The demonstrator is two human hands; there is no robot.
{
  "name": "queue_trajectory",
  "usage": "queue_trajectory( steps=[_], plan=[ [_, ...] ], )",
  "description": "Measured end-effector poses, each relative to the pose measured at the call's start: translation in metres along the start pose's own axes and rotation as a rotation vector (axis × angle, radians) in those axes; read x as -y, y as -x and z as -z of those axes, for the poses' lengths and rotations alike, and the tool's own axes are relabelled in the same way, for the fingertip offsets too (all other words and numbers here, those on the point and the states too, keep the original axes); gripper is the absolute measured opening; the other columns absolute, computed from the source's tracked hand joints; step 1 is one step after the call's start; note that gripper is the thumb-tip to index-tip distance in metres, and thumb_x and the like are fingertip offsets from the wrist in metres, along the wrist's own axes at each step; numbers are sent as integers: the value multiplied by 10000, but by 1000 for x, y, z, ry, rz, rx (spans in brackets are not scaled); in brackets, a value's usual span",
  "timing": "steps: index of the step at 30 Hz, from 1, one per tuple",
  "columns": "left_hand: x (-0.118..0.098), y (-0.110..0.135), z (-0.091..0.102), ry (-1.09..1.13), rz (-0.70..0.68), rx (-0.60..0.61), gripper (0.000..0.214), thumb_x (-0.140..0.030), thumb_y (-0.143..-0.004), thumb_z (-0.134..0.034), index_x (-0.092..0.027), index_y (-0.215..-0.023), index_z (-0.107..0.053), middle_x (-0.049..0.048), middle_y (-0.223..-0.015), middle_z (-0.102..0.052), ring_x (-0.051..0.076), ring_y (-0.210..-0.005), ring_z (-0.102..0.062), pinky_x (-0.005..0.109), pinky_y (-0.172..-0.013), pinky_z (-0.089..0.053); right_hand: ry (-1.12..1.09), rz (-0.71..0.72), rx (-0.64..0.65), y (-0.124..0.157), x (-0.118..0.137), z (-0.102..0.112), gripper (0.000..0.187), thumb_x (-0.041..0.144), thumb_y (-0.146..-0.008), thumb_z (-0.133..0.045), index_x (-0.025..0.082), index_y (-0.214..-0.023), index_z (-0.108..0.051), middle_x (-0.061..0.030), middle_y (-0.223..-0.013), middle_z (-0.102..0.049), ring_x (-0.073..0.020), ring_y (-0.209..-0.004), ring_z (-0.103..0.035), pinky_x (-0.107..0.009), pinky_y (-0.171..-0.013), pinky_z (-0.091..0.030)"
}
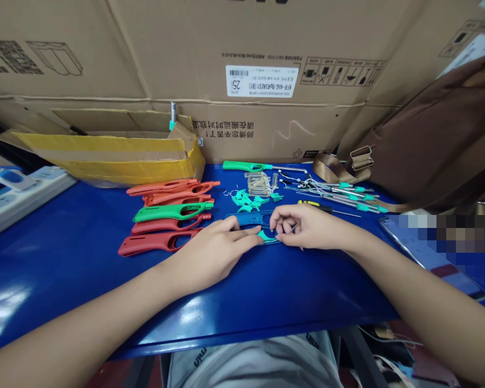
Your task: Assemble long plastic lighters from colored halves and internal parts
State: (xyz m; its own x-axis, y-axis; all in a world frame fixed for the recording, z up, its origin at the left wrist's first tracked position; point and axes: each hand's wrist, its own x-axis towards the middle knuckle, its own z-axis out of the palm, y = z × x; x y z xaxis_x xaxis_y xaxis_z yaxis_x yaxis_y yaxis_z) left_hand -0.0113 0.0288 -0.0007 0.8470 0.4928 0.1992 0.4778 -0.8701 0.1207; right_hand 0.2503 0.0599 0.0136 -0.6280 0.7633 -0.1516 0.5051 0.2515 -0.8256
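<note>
Both hands rest on a blue plastic lighter shell (pixel 250 220) lying on the blue table (pixel 64 253). My left hand (pixel 210 253) lies on the shell's near end, fingers stretched toward a small teal trigger piece (pixel 265 236). My right hand (pixel 303 226) pinches that teal piece against the shell with curled fingers. Behind the shell lies a small heap of loose teal trigger pieces (pixel 248 200). To the left, several red shells (pixel 161 241) and a green one (pixel 172 211) lie in a row.
Clear plastic tubes (pixel 259 184), a finished green lighter (pixel 246 166) and several metal rods with teal ends (pixel 343 195) lie at the back right. A yellow-taped cardboard box (pixel 113 153), a brown bag (pixel 436 140), a phone (pixel 432 253) and a power strip (pixel 20 188) ring the work area.
</note>
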Motion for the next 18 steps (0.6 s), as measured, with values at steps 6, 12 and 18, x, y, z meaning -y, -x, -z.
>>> queue_trajectory(
  steps=[6, 12, 18],
  plan=[
    [-1, -1, 1, 8, 10, 11, 352, -84, -992, -514, -178, -1315, -618, 51, -1442, -627, 249, -1004, -534, 366, -867, -537, 48, 6, -7, 1, 4, 0, 186, 111, -779, -602, 170, -952, -639, 65, -645, -540, -81, -552, -488, -189, -506, -406],
    [0, 0, 0, 11, 13, 13, 345, -97, -1003, -500, -174, -1314, -627, 57, -1452, -619, 247, -997, -532, 376, -872, -544, 52, 0, 24, 3, 4, 2, 180, 142, -790, -614, 177, -963, -648, 53, -670, -565, -87, -557, -518, -202, -531, -435],
    [0, 0, -1, 1, -1, -2, 361, -97, -998, -508, -173, -1331, -622, 60, -1451, -621, 254, -1011, -534, 382, -882, -546, 78, 16, 0, 2, 5, 1, 158, 114, -776, -612, 179, -914, -657, 66, -613, -531, -84, -539, -507, -192, -499, -394]
  ],
)
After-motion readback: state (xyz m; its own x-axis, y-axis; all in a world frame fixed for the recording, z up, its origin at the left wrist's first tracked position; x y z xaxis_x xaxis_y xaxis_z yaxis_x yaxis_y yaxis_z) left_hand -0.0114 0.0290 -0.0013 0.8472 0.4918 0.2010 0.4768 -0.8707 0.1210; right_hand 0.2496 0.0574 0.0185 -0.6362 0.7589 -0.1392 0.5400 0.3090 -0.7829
